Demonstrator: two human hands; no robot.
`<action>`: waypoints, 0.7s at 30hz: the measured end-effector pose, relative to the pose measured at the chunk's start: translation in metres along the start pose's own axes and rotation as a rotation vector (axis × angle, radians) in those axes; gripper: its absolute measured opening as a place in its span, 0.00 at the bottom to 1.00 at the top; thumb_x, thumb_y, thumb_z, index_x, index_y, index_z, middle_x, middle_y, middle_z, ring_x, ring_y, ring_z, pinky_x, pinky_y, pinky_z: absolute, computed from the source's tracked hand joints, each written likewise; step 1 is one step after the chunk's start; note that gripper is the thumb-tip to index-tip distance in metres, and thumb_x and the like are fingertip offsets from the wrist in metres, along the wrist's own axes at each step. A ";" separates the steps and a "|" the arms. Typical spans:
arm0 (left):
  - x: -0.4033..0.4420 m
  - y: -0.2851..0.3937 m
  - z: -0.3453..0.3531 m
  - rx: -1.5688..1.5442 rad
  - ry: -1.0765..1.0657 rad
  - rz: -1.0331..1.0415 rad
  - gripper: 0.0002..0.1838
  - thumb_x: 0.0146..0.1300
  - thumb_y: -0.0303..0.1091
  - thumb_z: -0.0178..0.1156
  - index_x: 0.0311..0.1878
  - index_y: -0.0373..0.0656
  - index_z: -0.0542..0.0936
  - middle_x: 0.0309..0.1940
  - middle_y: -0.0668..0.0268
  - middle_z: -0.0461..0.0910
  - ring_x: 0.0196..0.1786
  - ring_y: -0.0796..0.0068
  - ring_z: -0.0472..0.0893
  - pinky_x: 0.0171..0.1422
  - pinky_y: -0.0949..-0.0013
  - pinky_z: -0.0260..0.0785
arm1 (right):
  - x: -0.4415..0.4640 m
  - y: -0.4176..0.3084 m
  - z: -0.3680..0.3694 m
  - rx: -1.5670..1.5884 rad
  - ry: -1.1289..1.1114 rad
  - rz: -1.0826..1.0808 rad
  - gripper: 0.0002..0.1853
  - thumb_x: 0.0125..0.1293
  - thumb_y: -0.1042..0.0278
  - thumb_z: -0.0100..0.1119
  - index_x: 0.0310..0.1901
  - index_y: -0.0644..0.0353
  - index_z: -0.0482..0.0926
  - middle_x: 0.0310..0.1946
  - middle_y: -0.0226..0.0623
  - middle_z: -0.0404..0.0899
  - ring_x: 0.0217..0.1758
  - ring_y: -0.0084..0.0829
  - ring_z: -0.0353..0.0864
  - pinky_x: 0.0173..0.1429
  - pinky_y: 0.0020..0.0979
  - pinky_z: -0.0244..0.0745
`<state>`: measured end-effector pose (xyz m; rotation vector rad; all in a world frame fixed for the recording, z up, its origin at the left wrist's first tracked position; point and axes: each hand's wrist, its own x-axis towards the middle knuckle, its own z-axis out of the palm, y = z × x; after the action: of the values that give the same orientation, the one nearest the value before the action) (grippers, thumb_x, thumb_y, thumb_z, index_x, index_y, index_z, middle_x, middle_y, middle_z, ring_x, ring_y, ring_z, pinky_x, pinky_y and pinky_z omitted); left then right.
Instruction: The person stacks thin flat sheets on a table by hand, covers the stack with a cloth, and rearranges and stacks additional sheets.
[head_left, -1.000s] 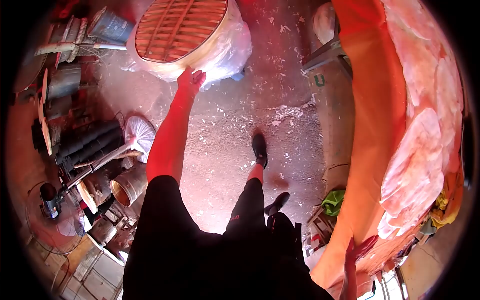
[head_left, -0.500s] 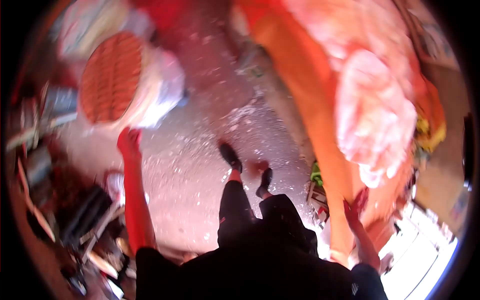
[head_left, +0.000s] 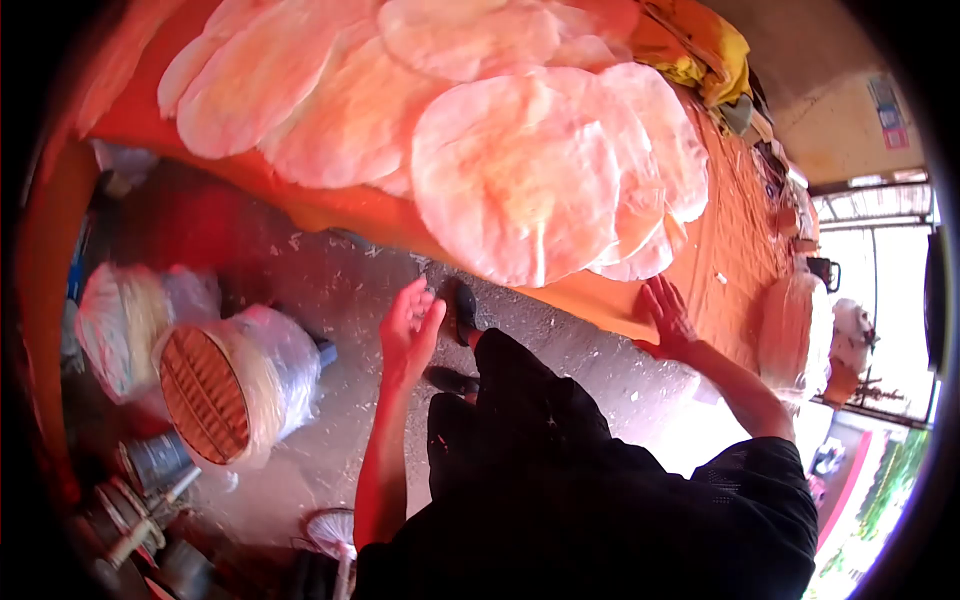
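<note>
Large, thin round flatbreads (head_left: 515, 180) lie in overlapping piles on an orange cloth (head_left: 735, 230) spread over a raised surface. My right hand (head_left: 668, 318) is open, fingers apart, at the cloth's near edge, just below the pile. Whether it touches the cloth I cannot tell. My left hand (head_left: 410, 325) is raised over the floor in front of the cloth's edge. Its fingers are loosely bent with the thumb apart, and nothing shows in it.
On the floor to the left stands a plastic-wrapped round bundle (head_left: 275, 375) with a reddish-brown ridged end, beside another wrapped bundle (head_left: 125, 325). Clutter (head_left: 135, 520) fills the lower left. A wrapped stack (head_left: 793, 335) stands at the cloth's right end, near a bright opening.
My view has turned right, bringing the flatbreads in front of me. My left hand has left the side of the ridged bundle; my right hand has come up to the cloth's edge.
</note>
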<state>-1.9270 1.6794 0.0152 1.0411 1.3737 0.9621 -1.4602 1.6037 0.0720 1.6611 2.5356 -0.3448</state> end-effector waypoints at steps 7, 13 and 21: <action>0.055 0.020 0.052 -0.369 0.097 -0.199 0.23 0.67 0.33 0.63 0.61 0.36 0.67 0.45 0.60 0.79 0.44 0.73 0.80 0.43 0.71 0.78 | 0.100 0.021 -0.068 0.534 0.574 0.466 0.10 0.62 0.68 0.65 0.42 0.64 0.83 0.33 0.43 0.84 0.34 0.37 0.85 0.39 0.34 0.80; 0.064 0.073 0.073 -0.425 0.107 -0.351 0.13 0.67 0.33 0.61 0.51 0.39 0.74 0.41 0.65 0.80 0.35 0.76 0.79 0.33 0.72 0.73 | 0.193 0.062 -0.030 1.116 0.447 0.740 0.38 0.56 0.57 0.75 0.61 0.72 0.69 0.33 0.45 0.85 0.36 0.32 0.85 0.39 0.31 0.78; 0.071 0.092 0.076 -0.451 -0.058 -0.226 0.15 0.67 0.31 0.58 0.55 0.36 0.76 0.43 0.64 0.80 0.36 0.75 0.79 0.31 0.71 0.70 | 0.230 0.038 -0.073 1.156 0.304 0.665 0.12 0.58 0.62 0.71 0.32 0.61 0.80 0.23 0.20 0.72 0.27 0.16 0.69 0.30 0.23 0.64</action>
<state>-1.8459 1.7730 0.0784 0.5577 1.1271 1.0025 -1.5151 1.8412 0.0920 2.9159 1.7187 -1.7916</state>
